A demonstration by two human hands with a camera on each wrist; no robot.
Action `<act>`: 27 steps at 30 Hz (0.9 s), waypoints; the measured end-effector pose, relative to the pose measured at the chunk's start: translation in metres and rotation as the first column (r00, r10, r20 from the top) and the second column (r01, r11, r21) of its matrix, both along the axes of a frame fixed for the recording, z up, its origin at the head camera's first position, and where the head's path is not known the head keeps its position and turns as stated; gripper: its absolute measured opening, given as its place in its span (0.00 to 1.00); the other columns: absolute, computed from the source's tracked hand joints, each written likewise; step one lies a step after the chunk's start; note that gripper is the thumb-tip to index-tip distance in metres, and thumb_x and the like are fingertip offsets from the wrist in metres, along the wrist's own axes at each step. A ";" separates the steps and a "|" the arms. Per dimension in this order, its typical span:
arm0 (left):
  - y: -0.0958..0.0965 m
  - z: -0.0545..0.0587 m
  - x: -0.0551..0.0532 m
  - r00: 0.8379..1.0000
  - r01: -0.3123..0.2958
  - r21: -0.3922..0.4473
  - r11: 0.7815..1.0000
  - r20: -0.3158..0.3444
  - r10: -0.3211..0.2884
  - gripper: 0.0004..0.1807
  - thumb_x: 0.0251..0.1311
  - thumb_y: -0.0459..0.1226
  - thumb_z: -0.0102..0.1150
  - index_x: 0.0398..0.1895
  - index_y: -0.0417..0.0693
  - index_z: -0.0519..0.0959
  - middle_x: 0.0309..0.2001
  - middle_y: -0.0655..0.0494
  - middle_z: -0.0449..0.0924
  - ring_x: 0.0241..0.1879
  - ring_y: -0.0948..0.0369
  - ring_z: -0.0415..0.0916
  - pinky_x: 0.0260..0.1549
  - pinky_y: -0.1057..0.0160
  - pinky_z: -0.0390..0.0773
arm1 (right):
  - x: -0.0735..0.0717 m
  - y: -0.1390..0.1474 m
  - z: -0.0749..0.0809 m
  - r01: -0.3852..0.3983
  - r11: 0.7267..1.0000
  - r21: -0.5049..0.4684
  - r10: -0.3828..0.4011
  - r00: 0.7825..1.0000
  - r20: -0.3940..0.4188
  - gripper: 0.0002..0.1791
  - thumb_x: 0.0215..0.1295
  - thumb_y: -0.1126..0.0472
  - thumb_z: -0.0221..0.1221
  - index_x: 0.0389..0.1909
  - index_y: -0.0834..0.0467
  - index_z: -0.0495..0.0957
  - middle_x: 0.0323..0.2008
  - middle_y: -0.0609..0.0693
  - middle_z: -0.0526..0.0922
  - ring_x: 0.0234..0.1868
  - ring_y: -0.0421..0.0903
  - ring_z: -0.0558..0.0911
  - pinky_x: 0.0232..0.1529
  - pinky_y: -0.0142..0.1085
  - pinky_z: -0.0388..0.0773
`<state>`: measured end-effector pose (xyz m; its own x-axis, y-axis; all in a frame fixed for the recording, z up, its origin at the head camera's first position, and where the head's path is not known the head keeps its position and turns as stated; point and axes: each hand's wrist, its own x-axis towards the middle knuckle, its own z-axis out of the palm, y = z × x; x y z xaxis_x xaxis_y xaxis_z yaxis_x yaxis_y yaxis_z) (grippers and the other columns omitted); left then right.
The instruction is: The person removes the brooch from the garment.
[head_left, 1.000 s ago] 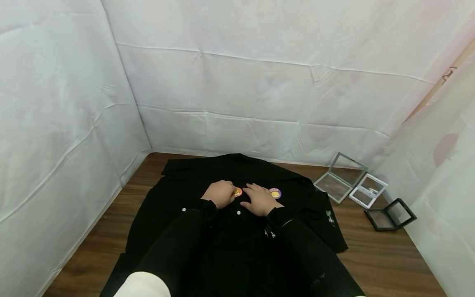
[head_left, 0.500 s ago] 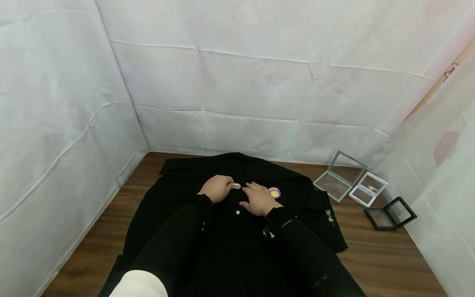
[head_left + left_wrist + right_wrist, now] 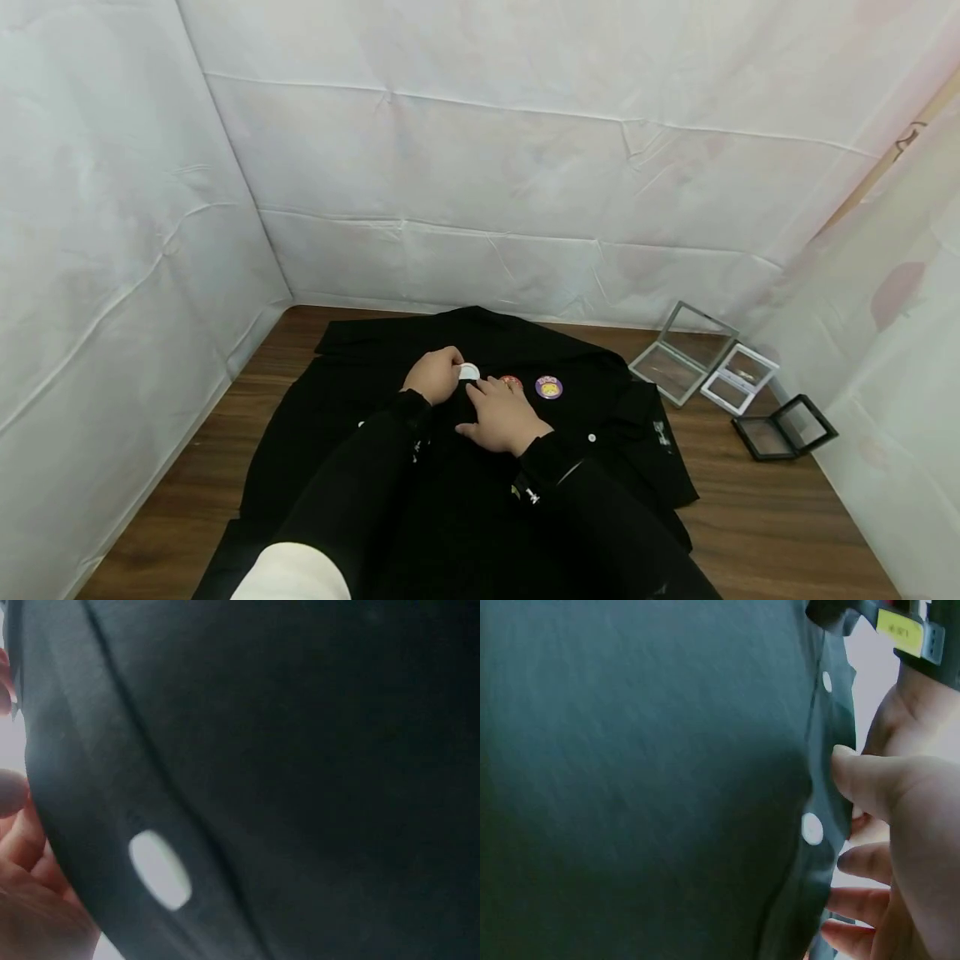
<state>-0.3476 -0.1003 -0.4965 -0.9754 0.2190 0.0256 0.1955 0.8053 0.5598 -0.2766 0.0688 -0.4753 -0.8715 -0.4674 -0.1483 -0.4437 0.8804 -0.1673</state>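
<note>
A black shirt with white buttons lies spread on the wooden table. On its upper part, my left hand pinches the edge of a round pin badge, which shows a white face here. Close beside it, my right hand rests on the shirt with fingers extended towards that badge. Beyond those fingers a red badge is partly hidden, and a purple and yellow badge lies to its right. In the right wrist view, the right thumb is at the cloth edge near a white button.
At the right stand a grey hinged frame, a white one and a black one, all opened. White cloth walls enclose the table at the back and sides.
The badge at my left hand has turned from its orange face to a white one. My right hand has shifted left towards it, uncovering the red badge.
</note>
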 end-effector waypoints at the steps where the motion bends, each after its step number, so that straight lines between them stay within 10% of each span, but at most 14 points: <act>1: 0.001 0.000 0.000 1.000 -0.014 0.002 1.000 0.006 0.014 0.07 0.77 0.37 0.54 0.48 0.47 0.82 0.37 0.54 0.83 0.29 0.59 0.76 0.34 0.57 0.78 | 0.001 -0.001 -0.001 0.002 1.000 -0.002 -0.002 1.000 0.003 0.41 0.73 0.34 0.56 0.78 0.54 0.65 0.78 0.55 0.62 0.79 0.55 0.58 0.76 0.58 0.51; 9: 0.002 -0.005 -0.003 0.998 -0.051 -0.090 0.995 -0.039 0.047 0.04 0.74 0.37 0.59 0.39 0.49 0.82 0.31 0.56 0.81 0.26 0.59 0.75 0.32 0.57 0.77 | 0.004 -0.004 -0.012 0.016 1.000 -0.016 -0.016 1.000 0.010 0.42 0.72 0.35 0.58 0.78 0.54 0.65 0.79 0.56 0.58 0.78 0.55 0.59 0.74 0.59 0.56; 18: -0.006 0.003 0.003 0.983 0.111 -0.379 0.919 -0.096 -0.158 0.12 0.72 0.40 0.62 0.54 0.48 0.86 0.48 0.50 0.81 0.47 0.53 0.79 0.49 0.53 0.81 | -0.001 -0.004 -0.026 0.021 0.999 -0.027 -0.020 1.000 0.022 0.44 0.71 0.32 0.56 0.79 0.52 0.63 0.81 0.54 0.53 0.80 0.54 0.55 0.75 0.59 0.52; 23: -0.013 0.004 0.009 0.979 0.175 -0.469 0.866 -0.014 -0.206 0.28 0.69 0.48 0.66 0.70 0.52 0.77 0.65 0.46 0.76 0.63 0.47 0.74 0.60 0.47 0.76 | -0.001 -0.004 -0.025 0.026 0.999 -0.024 -0.025 0.999 0.027 0.44 0.71 0.31 0.56 0.79 0.52 0.62 0.81 0.55 0.53 0.80 0.55 0.55 0.75 0.61 0.52; 27: -0.017 0.006 0.014 0.979 0.202 -0.460 0.864 0.102 -0.175 0.36 0.69 0.53 0.64 0.77 0.58 0.68 0.74 0.45 0.66 0.72 0.45 0.65 0.68 0.41 0.66 | 0.000 -0.004 -0.022 0.039 0.998 -0.044 -0.038 0.999 0.015 0.48 0.71 0.31 0.56 0.81 0.55 0.57 0.80 0.55 0.55 0.79 0.55 0.56 0.74 0.60 0.54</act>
